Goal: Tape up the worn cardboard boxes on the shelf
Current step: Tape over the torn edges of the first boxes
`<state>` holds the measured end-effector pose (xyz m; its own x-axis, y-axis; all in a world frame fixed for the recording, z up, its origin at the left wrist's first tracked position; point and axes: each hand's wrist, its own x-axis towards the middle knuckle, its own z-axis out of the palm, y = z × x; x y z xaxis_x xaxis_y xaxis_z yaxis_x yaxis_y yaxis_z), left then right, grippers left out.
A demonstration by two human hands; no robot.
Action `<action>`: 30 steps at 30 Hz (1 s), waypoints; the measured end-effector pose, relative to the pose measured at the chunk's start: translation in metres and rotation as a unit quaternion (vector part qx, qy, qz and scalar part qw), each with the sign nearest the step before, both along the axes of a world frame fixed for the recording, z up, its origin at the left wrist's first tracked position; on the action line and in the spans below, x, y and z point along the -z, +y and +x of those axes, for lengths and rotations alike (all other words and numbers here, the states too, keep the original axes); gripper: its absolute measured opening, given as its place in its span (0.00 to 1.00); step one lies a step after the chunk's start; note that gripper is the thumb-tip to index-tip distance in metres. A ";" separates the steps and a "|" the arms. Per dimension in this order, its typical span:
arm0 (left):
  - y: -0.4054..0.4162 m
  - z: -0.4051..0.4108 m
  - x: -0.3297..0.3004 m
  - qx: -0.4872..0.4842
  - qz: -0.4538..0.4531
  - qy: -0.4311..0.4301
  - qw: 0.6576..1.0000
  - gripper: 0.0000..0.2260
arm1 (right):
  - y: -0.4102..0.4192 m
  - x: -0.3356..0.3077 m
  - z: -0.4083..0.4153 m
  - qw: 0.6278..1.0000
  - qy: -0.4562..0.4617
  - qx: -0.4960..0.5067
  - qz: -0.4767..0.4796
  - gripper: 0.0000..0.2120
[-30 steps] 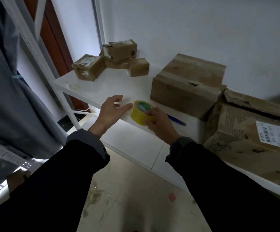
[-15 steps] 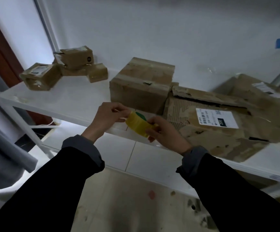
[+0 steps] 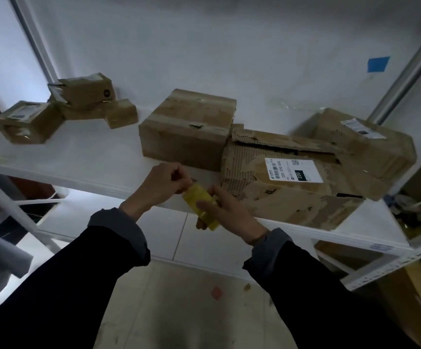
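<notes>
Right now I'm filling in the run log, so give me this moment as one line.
step: finding tape end | right hand: holds tape roll | left hand: pinches at roll's edge | torn box: untaped on shelf

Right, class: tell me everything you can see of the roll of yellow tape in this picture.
The roll of yellow tape is seen edge-on, its glossy yellow band facing the camera, so its core is hidden. It is held in the air in front of the white shelf, touching no box. The right hand grips it from the right side, fingers curled round it, while the left hand pinches at its upper end, seemingly at the tape's free end.
</notes>
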<state>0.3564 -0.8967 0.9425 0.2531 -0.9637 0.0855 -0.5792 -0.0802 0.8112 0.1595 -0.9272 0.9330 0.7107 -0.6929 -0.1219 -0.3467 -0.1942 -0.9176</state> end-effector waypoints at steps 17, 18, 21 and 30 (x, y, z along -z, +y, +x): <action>0.014 0.023 -0.026 0.104 0.056 -0.029 0.993 0.12 | 0.030 0.017 0.024 0.981 -0.049 0.096 0.159 0.15; 0.016 0.026 -0.027 0.116 0.066 -0.013 0.991 0.14 | 0.030 0.015 0.027 0.981 -0.048 0.094 0.161 0.15; 0.017 0.031 -0.027 0.115 0.053 -0.012 0.992 0.17 | 0.029 0.012 0.037 0.981 -0.043 0.093 0.166 0.16; 0.005 0.030 -0.026 0.133 -0.019 -0.142 0.981 0.19 | 0.032 0.013 0.044 0.964 -0.074 0.123 0.225 0.18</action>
<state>0.3868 -0.8917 0.9685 -0.0470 -0.9871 0.1530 -0.7790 0.1320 0.6130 0.2033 -0.8949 0.9198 0.5637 -0.7439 -0.3589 -0.1904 0.3058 -0.9329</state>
